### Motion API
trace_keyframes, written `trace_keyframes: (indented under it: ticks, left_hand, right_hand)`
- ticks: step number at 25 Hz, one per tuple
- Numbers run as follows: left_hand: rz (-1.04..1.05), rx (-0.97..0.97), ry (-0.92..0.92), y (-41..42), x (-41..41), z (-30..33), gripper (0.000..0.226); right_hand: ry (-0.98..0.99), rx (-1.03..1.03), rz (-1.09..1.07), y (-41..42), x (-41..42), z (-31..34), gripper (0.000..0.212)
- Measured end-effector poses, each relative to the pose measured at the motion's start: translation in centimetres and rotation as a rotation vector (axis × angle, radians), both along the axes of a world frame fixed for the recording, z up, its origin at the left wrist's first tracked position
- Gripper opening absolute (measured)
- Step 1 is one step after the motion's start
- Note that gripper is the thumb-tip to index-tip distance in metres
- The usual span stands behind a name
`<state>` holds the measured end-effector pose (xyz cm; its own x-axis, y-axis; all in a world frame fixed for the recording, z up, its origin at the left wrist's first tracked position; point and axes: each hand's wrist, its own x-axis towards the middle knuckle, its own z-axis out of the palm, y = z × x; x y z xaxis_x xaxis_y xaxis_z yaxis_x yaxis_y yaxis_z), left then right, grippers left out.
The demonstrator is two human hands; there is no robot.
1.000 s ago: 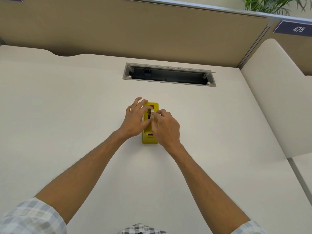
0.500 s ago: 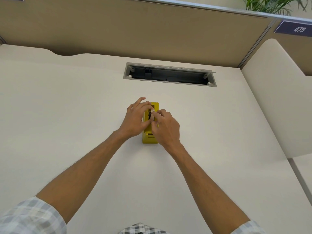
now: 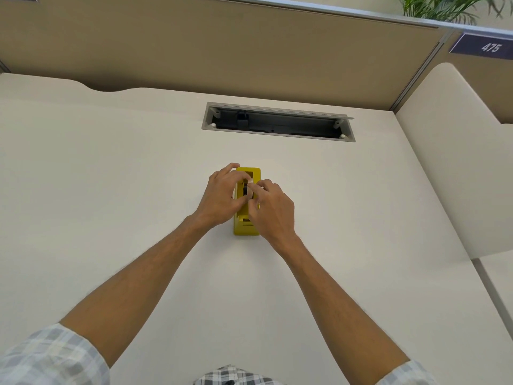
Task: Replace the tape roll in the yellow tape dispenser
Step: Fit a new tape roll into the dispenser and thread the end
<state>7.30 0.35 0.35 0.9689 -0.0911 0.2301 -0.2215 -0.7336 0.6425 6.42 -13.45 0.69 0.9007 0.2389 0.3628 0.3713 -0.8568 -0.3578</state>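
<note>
Two checked sleeves (image 3: pixel 52 354) are framing the bottom edge nearest me, and both bare forearms are reaching forward over the pale desk (image 3: pixel 111 190). I am seeing the left hand (image 3: pixel 222 195) and the right hand (image 3: pixel 273 209) meeting over the yellow tape dispenser (image 3: pixel 245 229), which is standing on the desk near its middle with its long side running away from me. The left hand's fingers are curling over the dispenser's top from the left; the right hand's fingertips are pinching at something pale there, just beside a dark slot. I cannot tell whether that is the tape roll. Farther back, a long cable tray opening (image 3: pixel 277 123) is sitting in the desk. Behind it, a tan partition (image 3: pixel 222 51) is rising, with a plate reading 475 (image 3: pixel 490 47) and green plant leaves (image 3: pixel 444 6) beyond.
</note>
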Motion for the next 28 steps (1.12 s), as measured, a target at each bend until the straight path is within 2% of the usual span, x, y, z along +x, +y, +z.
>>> trace_keyframes:
  ticks: [5, 15, 22, 28]
  left_hand:
    - [-0.019, 0.047, 0.058, 0.2, 0.5, 0.0, 0.042]
    - [-0.026, -0.016, 0.019, 0.1, 0.2, 0.1, 0.032]
    - [0.03, 0.033, 0.122, 0.0, 0.7, -0.2, 0.042]
    - [-0.029, 0.067, 0.063, 0.3, 0.8, -0.5, 0.036]
  right_hand:
    - [0.01, 0.021, -0.004, 0.0, 0.0, 0.1, 0.025]
    - [0.047, 0.009, -0.004, -0.3, 0.3, 0.4, 0.027]
    - [0.051, 0.032, -0.009, -0.4, 1.1, 0.7, 0.025]
    - [0.035, 0.003, 0.011, -0.5, 1.5, 1.3, 0.02]
